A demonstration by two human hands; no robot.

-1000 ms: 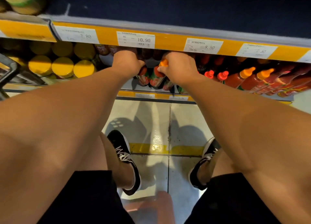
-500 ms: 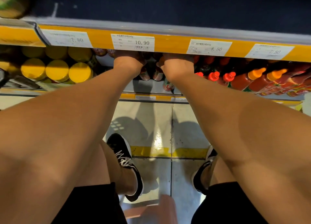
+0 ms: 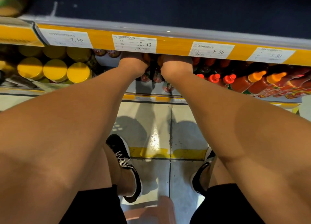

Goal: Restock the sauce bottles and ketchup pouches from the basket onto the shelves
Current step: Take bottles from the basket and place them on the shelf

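Both my arms reach into the shelf bay under the yellow price strip (image 3: 175, 46). My left hand (image 3: 133, 62) and my right hand (image 3: 176, 63) are side by side, and the strip hides their fingers. Between and just below the hands stand dark red sauce bottles (image 3: 157, 78) on the grey shelf (image 3: 143, 89); one more bottle (image 3: 167, 87) sits nearer the front edge. Orange caps (image 3: 146, 57) show beside my left hand. What each hand holds cannot be seen. The pink basket (image 3: 151, 212) is on the floor between my legs.
Yellow-lidded jars (image 3: 55, 70) fill the shelf to the left. Red-capped bottles (image 3: 214, 78) and orange-capped bottles (image 3: 255, 77) stand to the right. Price tags read 7.80, 10.90, 8.50 and 7.50. A yellow line (image 3: 148, 152) crosses the tiled floor by my shoes.
Both hands have pushed deeper into the shelf, from in front of the bottles to under the price strip, so their fingers and the orange-capped bottle in my right hand are now hidden.
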